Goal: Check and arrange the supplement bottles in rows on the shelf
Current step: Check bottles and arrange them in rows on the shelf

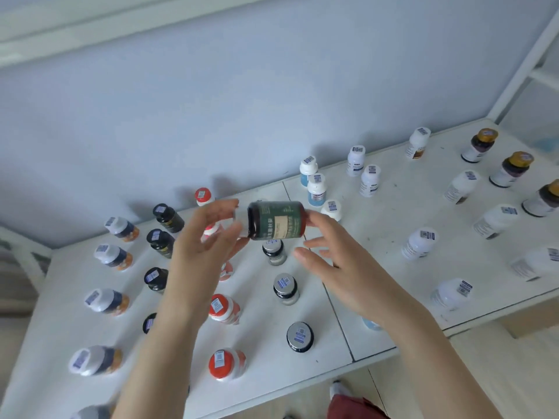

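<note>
A dark bottle with a green label (pixel 276 219) lies sideways in the air above the white shelf (pixel 378 297), held between both hands. My left hand (pixel 205 246) grips its lid end with fingers curled. My right hand (pixel 335 261) touches the bottom end with thumb and fingertips. Below stand rows of supplement bottles: white-capped amber ones (pixel 113 257) at far left, black ones (pixel 160 241), red-capped ones (pixel 225 308) partly hidden by my left arm, and grey-lidded ones (pixel 286 288) under the held bottle.
More white bottles (pixel 419 243) and dark bottles with gold lids (pixel 511 169) stand on the right half of the shelf. A grey-blue wall backs the shelf. A seam (pixel 332 303) divides the shelf boards. The front edge runs along the bottom; floor shows below.
</note>
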